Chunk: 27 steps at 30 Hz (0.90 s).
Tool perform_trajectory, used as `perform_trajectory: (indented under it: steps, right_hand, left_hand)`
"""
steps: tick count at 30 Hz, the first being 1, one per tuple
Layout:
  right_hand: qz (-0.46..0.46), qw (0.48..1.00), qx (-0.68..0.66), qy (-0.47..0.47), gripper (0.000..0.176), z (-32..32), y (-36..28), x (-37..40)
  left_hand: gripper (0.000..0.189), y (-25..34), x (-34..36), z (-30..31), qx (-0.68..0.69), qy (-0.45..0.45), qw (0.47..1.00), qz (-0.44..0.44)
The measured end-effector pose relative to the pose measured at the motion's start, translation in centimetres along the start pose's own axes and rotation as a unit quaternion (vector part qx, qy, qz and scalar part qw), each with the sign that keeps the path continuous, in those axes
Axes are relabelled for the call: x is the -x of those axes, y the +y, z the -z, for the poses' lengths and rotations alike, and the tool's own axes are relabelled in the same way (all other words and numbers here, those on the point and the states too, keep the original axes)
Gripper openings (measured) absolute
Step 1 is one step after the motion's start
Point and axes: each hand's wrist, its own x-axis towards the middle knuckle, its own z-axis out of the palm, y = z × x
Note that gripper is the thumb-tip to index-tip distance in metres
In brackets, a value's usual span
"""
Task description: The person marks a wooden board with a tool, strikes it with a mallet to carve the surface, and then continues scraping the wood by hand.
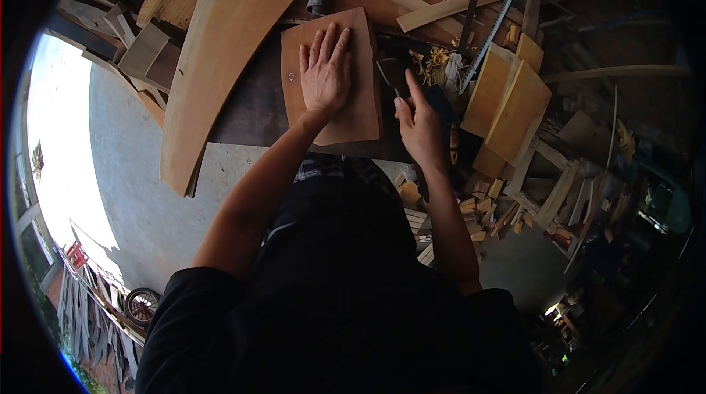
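My left hand (326,74) lies flat with its fingers stretched out on a reddish-brown board (360,111), which rests on the dark workbench (246,111). Just right of that board is my right hand (421,129), its thumb bent and forefinger extended along a flat dark tool with a bright metal edge (390,78). The rest of its fingers are hidden beneath the palm. Near the right wrist is a wooden-handled tool (454,145). A large curved wooden plank (224,48) lies left of the board.
Beyond my right hand are a toothed saw blade (488,41), wood shavings (430,67) and stacked yellowish boards (517,115). Wooden strips (448,9) lie at the back. Offcuts (485,206) litter the floor at right. More boards (143,52) are piled at left.
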Motion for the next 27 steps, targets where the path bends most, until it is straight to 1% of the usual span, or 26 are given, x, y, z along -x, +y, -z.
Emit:
perform_trajectory:
  steps: [1, 2, 4, 6, 8, 9, 11, 14, 16, 18, 19, 21, 24, 25, 27]
  right_hand:
    - [0.114, 0.990, 0.034, 0.070, 0.049, -1.1, 0.7, -0.3]
    - [0.111, 0.991, 0.031, 0.068, 0.049, -1.6, 0.3, -0.3]
    - [0.075, 0.993, 0.082, 0.030, 0.047, -2.2, -0.2, -0.4]
    - [0.072, 0.992, 0.094, 0.039, 0.049, -2.9, -0.8, -0.9]
    - [0.042, 0.994, 0.101, 0.020, 0.049, -3.3, -1.6, -1.6]
    - [0.031, 0.991, 0.132, 0.018, 0.049, -3.3, -2.2, -1.5]
    - [0.025, 0.991, 0.128, 0.020, 0.049, -3.5, -2.4, -1.0]
    - [0.028, 0.990, 0.139, 0.013, 0.049, -3.1, -2.5, -1.6]
    - [0.033, 0.988, 0.152, 0.007, 0.049, -3.1, -2.2, -1.7]
    - [0.075, 0.978, 0.190, 0.051, 0.056, -3.7, -2.0, -1.4]
    - [0.077, 0.977, 0.191, 0.053, 0.056, -3.6, -1.8, -1.3]
    - [0.035, 0.984, 0.170, 0.031, 0.050, -3.6, -2.5, -1.2]
    - [0.044, 0.982, 0.179, 0.041, 0.050, -3.8, -2.5, -1.6]
    - [0.040, 0.982, 0.182, 0.035, 0.050, -3.9, -2.2, -1.3]
    - [0.053, 0.977, 0.198, 0.063, 0.053, -4.5, -2.1, -1.1]
  left_hand:
    - [0.052, -0.2, 0.0, 0.0, 0.006, -0.013, 1.000, 0.007]
    - [0.052, -0.3, 0.1, 0.1, 0.002, -0.016, 1.000, 0.008]
    - [0.051, -0.2, 0.0, -0.1, 0.013, -0.017, 1.000, 0.009]
    - [0.051, 0.0, 0.0, 0.2, 0.012, -0.024, 1.000, 0.006]
    - [0.051, -0.1, -0.1, 0.2, 0.007, -0.027, 1.000, 0.008]
    - [0.052, -0.1, -0.1, 0.2, 0.015, -0.030, 0.999, 0.013]
    - [0.052, -0.2, -0.2, 0.0, 0.025, -0.035, 0.999, 0.016]
    - [0.054, -0.4, 0.0, -0.2, 0.037, -0.032, 0.999, 0.023]
    - [0.053, -0.3, -0.1, -0.3, -0.002, -0.025, 1.000, 0.016]
    - [0.053, -0.1, 0.1, -0.2, 0.000, -0.028, 0.999, 0.015]
    - [0.053, -0.1, -0.2, -0.1, -0.003, -0.026, 1.000, 0.014]
    - [0.053, -0.1, -0.2, 0.0, -0.004, -0.029, 0.999, 0.014]
    - [0.053, -0.2, -0.2, -0.1, 0.002, -0.040, 0.999, 0.021]
    - [0.053, -0.2, -0.1, -0.2, 0.007, -0.030, 0.999, 0.017]
    - [0.052, -0.3, -0.1, -0.4, 0.010, -0.015, 1.000, 0.008]
